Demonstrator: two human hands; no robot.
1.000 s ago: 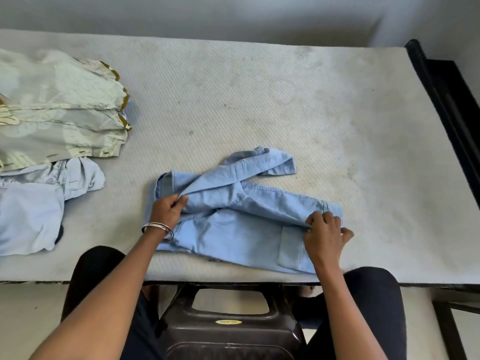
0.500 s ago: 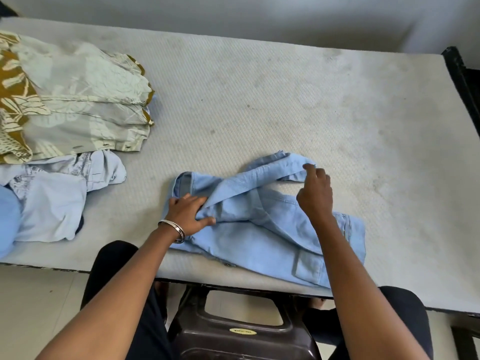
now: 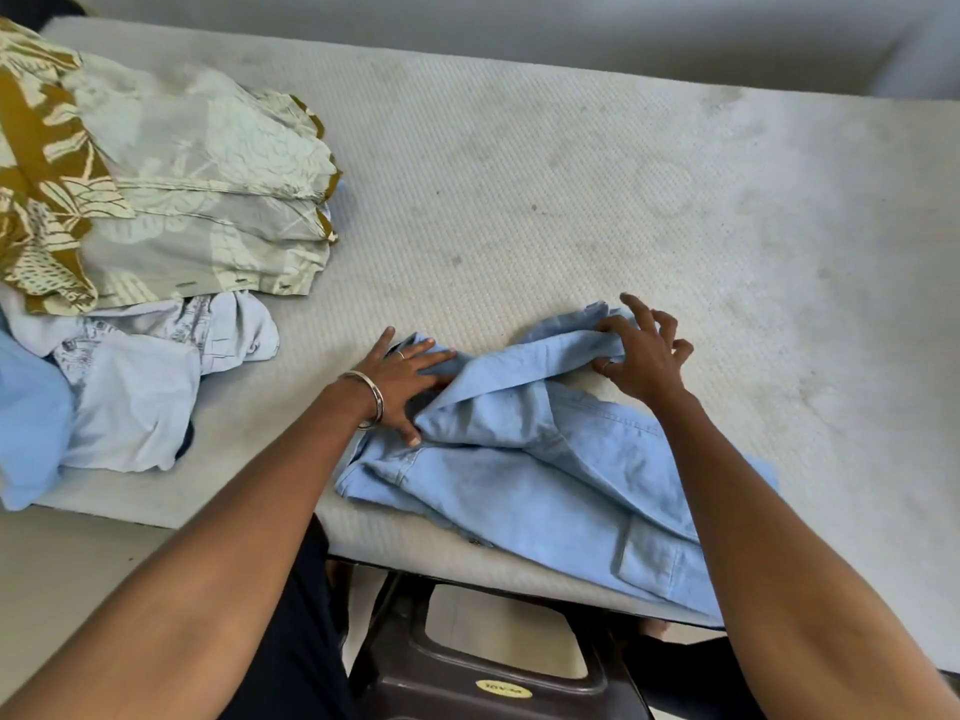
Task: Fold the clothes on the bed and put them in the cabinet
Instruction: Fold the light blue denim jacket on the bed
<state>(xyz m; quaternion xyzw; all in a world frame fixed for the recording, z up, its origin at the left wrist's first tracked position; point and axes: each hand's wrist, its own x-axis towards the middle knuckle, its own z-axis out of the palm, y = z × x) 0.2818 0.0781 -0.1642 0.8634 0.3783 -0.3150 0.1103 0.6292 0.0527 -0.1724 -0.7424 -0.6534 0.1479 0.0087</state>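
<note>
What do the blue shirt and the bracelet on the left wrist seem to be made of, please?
Blue shirt: likely light denim or chambray, matte, with visible stitched seams and soft creases. Bracelet: apparently polished silver-coloured metal, thin, rigid and glinting.

At the bottom centre of my view I see a dark brown plastic stool (image 3: 467,678), its seat pierced by a rectangular handle opening, with a small oval yellow sticker (image 3: 503,689) just below that opening on the seat. The stool stands on a pale beige floor (image 3: 67,558), which shows at the lower left of the frame and again through the opening. Along the top of the frame runs a plain grey-white wall (image 3: 519,28). In the upper left corner I can make out a small dark shape, too little of it showing to tell what it is. Nothing else outside the job shows plainly to me.
</note>
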